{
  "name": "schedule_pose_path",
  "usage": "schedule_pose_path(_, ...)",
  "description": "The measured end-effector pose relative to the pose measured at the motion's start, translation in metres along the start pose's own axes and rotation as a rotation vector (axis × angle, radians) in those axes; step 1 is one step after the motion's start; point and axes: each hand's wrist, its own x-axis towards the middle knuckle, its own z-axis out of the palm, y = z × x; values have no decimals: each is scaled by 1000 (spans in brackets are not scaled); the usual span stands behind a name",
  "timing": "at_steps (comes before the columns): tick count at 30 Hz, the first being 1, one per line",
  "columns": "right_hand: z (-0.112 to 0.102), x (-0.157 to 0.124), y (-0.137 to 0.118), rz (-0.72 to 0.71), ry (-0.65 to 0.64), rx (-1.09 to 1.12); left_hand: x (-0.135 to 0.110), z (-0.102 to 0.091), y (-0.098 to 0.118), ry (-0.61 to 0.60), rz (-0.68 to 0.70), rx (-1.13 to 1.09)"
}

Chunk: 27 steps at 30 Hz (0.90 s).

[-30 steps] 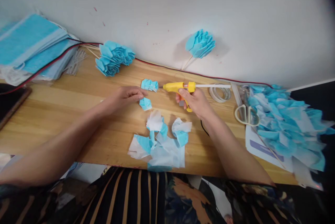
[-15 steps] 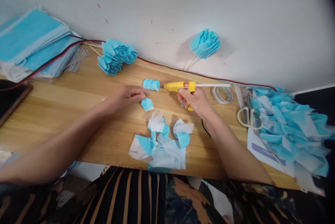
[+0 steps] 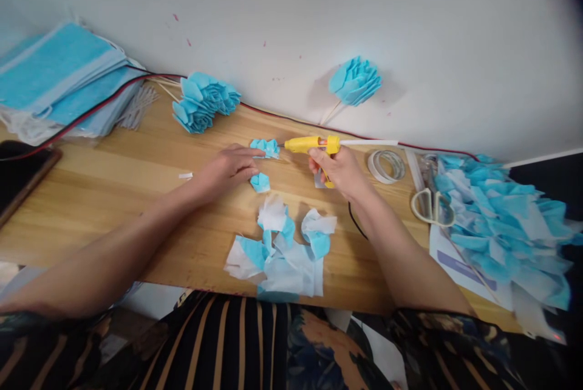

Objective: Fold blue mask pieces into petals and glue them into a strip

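Yellow glue gun (image 3: 303, 145) is sitting in my right grip (image 3: 339, 169), which is pressing closed around its handle above the middle of the counter (image 3: 104, 195). Its nozzle is pointing left at the right end of a folded blue piece (image 3: 271, 148); whether it is touching, I cannot tell. A white glue stick (image 3: 364, 143) is jutting from its back toward the right. My left grip (image 3: 229, 169) is reaching in from the left, one finger meeting the left end of that folded piece, the thumb lying just beside a second blue piece (image 3: 260, 183) on the near side; I cannot tell whether I am pinching anything there. Nearer me, loose blue-and-white scraps (image 3: 294, 262) are lying in a cluster. To the right, a tape roll (image 3: 374, 170), pale-handled scissors (image 3: 432, 208) and a heap of blue-and-white pieces (image 3: 496, 214) are resting. On the far side, blue flowers (image 3: 204, 101) are lying at left, and a single flower (image 3: 355, 81) is leaning against the wall (image 3: 255, 1).
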Motion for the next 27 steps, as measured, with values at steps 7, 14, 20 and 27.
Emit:
schedule_pose_path(7, 2, 5, -2, 27, 18, -33, 1, 0, -2, -7, 25, 41)
schedule_pose_path(14, 3, 10, 7, -42, 23, -165, 1, 2, -5, 6, -11, 46)
schedule_pose_path(20, -7, -4, 9, -328, -22, -714, 3, 2, -6, -11, 11, 40)
schedule_pose_path(27, -75, -49, 45, -434, 87, -1055, 1, -4, -5, -13, -4, 3)
